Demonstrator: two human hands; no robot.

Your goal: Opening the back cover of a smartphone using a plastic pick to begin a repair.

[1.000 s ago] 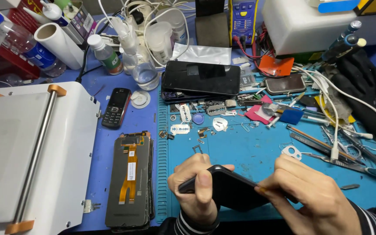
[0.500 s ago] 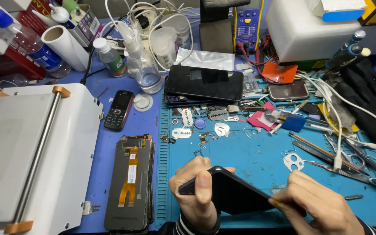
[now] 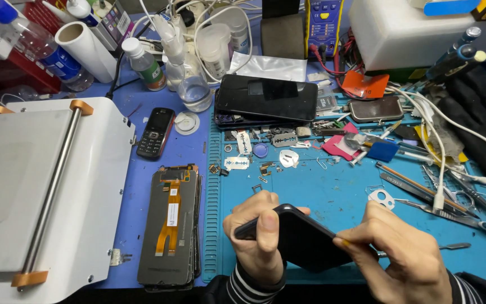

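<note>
My left hand [image 3: 260, 236] grips the near-left end of a black smartphone [image 3: 305, 239] held tilted above the blue work mat [image 3: 333, 191]. Against the phone's right edge my right hand [image 3: 403, 256] pinches a thin pick with a yellowish tip [image 3: 345, 243]. A slim metal tool [image 3: 451, 246] lies on the mat just right of that hand. Both hands sit at the bottom centre of the view.
A stack of phone screens with an orange flex cable [image 3: 170, 225] lies left of the hands. A white machine with a roller bar [image 3: 40, 186] fills the left. Behind are a small black keypad phone [image 3: 156, 132], dark phones [image 3: 268, 98], razor blades [image 3: 236, 163], tweezers [image 3: 423, 188], cables and bottles.
The view has shifted slightly. My right hand has slid a little along the phone's right edge; my left hand keeps its grip.
</note>
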